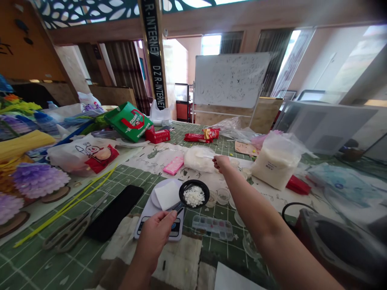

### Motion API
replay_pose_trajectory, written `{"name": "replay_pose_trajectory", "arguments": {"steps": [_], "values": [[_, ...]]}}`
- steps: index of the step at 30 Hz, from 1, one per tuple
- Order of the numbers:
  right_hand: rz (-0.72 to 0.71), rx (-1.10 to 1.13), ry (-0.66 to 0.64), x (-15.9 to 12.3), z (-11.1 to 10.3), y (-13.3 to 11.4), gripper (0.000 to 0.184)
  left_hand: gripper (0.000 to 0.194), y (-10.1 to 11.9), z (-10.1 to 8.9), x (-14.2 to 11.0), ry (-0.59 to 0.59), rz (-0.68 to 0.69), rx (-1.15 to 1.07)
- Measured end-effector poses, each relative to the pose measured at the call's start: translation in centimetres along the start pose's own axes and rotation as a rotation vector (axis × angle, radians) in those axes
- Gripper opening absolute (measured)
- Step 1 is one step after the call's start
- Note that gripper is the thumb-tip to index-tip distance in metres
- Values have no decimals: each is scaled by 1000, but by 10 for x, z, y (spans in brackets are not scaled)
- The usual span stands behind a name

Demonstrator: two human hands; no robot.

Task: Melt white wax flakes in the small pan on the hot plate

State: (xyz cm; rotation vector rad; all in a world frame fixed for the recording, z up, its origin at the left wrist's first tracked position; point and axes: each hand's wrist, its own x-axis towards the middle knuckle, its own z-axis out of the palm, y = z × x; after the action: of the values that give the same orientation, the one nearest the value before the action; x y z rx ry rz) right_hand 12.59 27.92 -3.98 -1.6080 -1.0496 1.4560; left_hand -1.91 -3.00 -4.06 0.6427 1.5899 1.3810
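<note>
My left hand [157,230] is closed round the handle of a small black pan [207,192], which holds white flakes [193,196]. The pan is held up beside a white kitchen scale [147,208] with a folded white paper [167,194] on its plate. Stretched far forward, my right hand [221,163] pinches a thin white utensil [207,156] whose far end reaches over an open bag of white material [198,164]; its tip is hard to make out. A pink mould-like block [173,165] lies left of that bag.
Small clear cups [223,195] and a compartment box [213,227] lie under my right arm. Scissors [75,229] and a black phone [116,212] are at left. A large bag of white grains [271,163] and a dark appliance [335,241] stand at right.
</note>
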Motion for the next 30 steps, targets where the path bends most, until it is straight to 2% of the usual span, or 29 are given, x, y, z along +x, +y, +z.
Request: {"name": "replay_pose_trajectory", "arguments": {"steps": [8,14,18,21,25,30], "values": [[-108,56,-10,-32,-19,4,34,40,-5,1,3,-10,4,-24],[-225,-18,-55,-81,-42,1,34,40,-3,2,-1,-24,40,-37],[-328,-117,-71,-119,-59,3,27,38,-1,3,-4,-61,54,-56],[-433,-208,-60,-145,-70,4,18,38,0,3,-5,-84,56,-66],[-628,-368,-4,-172,-82,9,16,38,1,2,-6,-93,60,-80],[-940,-598,35,-199,-80,24,15,38,2,2,-7,-93,77,-90]]}}
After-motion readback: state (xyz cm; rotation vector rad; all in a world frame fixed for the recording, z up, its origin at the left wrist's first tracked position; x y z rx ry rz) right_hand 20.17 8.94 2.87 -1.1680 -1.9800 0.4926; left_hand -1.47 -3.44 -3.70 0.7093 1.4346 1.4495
